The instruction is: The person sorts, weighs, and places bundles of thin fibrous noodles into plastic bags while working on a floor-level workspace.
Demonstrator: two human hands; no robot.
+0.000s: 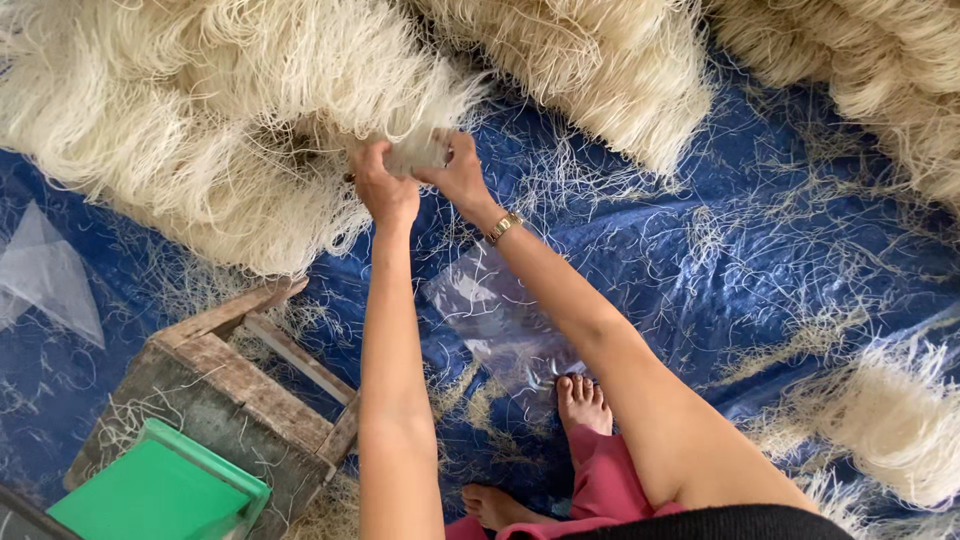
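Both my hands reach forward to the edge of a big heap of thin, pale dried noodle strands (200, 120). My left hand (383, 188) and my right hand (458, 175) are closed together on a small bundle of noodles (418, 152) pulled from the heap. A gold watch (503, 227) sits on my right wrist. A clear plastic bag (495, 320) lies flat on the blue tarp (700, 260) beneath my right forearm. My bare feet (583, 402) rest on the tarp close to me.
More noodle heaps lie at top centre (590, 70), top right (880, 80) and lower right (890, 420). A worn wooden crate (240, 390) with a green lid (160, 490) stands at lower left. Another clear bag (45, 275) lies at the left edge. Loose strands litter the tarp.
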